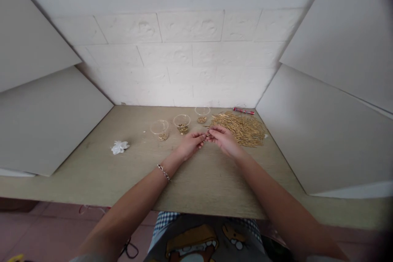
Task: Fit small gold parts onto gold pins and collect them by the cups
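Observation:
My left hand [193, 144] and my right hand [221, 136] meet above the middle of the table. The fingertips of both are pinched around a small thin piece [208, 134], mostly hidden between them. Just beyond my right hand lies a heap of thin gold-coloured sticks [245, 129]. Past my left hand stands a clear round plastic cup [182, 119] with small brassy pieces in the bottom. Left of it is another clear cup [159, 127] holding pale gold bits. A third clear cup [202, 110], with similar small pieces, sits behind my hands.
A crumpled white tissue [119, 147] lies on the left of the table [138, 180]. At the back right is a red pen-like tube [243, 111]. Grey-white panels flank the table on the left [52, 118] and right [322, 131]; a white brick-patterned wall [190, 55] closes the back.

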A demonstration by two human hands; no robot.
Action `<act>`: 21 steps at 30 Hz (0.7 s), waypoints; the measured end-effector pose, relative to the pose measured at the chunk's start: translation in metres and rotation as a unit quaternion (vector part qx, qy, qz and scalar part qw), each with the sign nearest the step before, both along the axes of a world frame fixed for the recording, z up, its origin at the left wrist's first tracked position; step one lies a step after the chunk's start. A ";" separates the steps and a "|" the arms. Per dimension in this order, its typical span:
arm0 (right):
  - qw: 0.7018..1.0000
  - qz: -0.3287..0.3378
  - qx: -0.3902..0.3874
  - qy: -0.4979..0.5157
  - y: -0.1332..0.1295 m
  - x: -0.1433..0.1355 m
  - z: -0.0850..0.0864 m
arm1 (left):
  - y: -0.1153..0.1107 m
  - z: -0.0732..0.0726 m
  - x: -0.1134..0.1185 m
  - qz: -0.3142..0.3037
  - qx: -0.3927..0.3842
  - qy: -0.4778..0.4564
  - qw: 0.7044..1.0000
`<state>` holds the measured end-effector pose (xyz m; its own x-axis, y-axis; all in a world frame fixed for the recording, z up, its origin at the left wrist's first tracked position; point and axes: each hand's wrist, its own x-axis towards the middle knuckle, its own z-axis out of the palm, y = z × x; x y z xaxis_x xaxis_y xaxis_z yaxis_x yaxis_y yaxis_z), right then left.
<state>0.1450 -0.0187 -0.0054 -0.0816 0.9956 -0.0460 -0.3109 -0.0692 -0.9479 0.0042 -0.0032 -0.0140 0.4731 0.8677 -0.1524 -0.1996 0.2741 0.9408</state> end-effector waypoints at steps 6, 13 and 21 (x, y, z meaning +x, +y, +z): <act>0.998 -0.019 -0.025 0.055 -0.001 -0.001 0.000 | 0.000 -0.001 0.000 0.002 0.007 0.023 1.000; 0.995 -0.018 -0.038 0.086 -0.001 -0.002 0.000 | 0.000 0.001 -0.002 0.025 0.013 0.028 0.999; 0.943 -0.097 0.121 -0.296 0.003 0.008 -0.002 | 0.001 0.002 -0.002 0.064 0.020 0.043 0.997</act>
<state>0.1525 -0.0161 -0.0074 0.0711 0.9764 0.2038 0.2928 0.1749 -0.9400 0.0026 -0.0021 -0.0124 0.3450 0.9263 -0.1516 -0.1486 0.2134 0.9656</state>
